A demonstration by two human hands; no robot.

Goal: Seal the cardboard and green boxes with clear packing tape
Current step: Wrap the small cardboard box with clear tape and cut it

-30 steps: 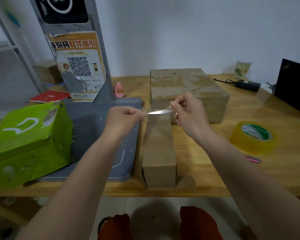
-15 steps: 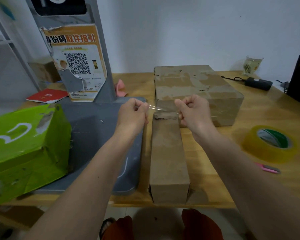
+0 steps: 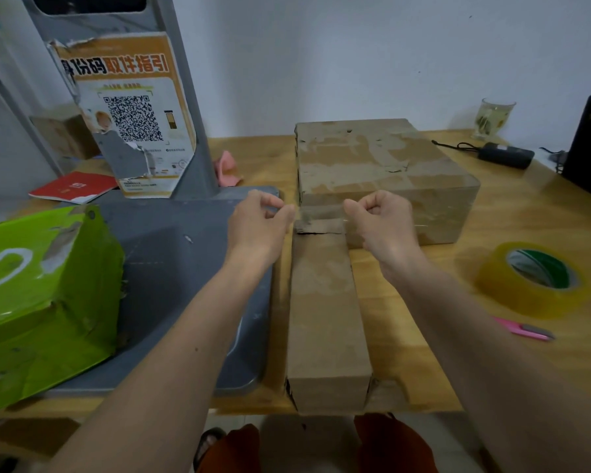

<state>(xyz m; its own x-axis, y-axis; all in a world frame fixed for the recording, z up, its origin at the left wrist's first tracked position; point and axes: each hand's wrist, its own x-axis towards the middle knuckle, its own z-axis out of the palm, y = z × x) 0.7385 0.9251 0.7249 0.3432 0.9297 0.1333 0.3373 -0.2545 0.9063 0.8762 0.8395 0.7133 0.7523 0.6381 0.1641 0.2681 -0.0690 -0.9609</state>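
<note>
Head | our left hand [image 3: 258, 221] and right hand [image 3: 381, 218] pinch a tape strip [image 3: 319, 213] | stretched over the long cardboard box [image 3: 325, 302] far end

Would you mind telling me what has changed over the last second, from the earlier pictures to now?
Both hands, left hand and right hand, kept pinching the strip of clear tape and carried it down, from above the long cardboard box onto its far end. The larger cardboard box, green box, tape roll and pink cutter stayed put.
</note>
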